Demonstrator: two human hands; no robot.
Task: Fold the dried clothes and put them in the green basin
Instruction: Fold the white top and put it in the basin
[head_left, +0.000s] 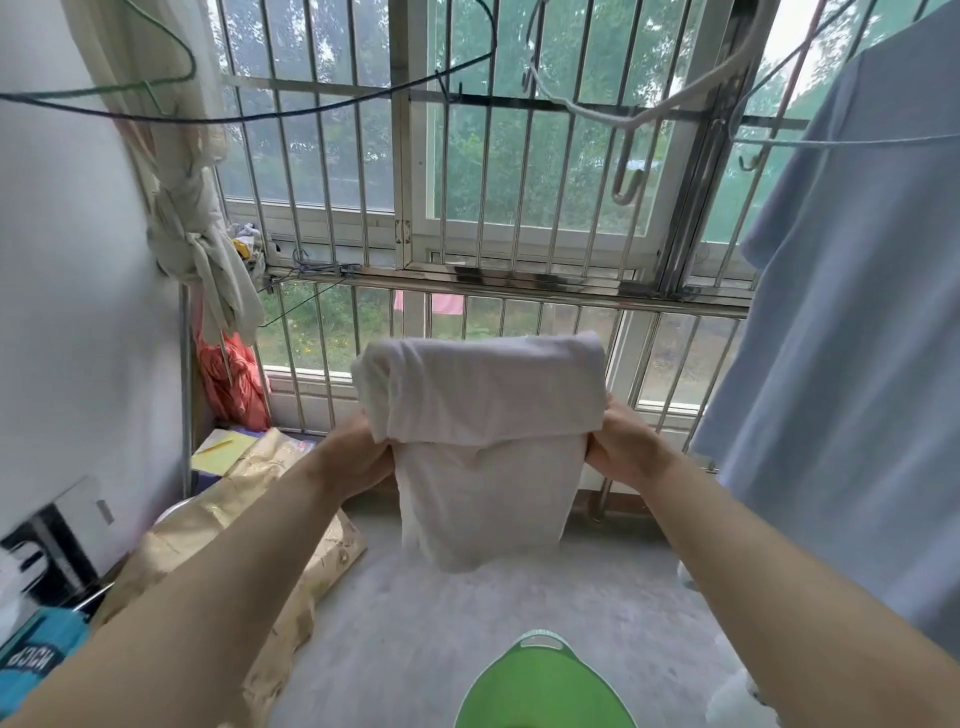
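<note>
White garment (483, 415) (folded over), mid-air.

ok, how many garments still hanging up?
1: the light blue shirt, hanging at the right edge. The white garment is down, gripped by the left hand and right hand at centre. Others may hang out of frame.

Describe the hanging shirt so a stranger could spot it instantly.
Face the barred window. At its right edge a large pale blue shirt hangs full length. Unlike the white cloth at centre, it is blue and unfolded.
</note>
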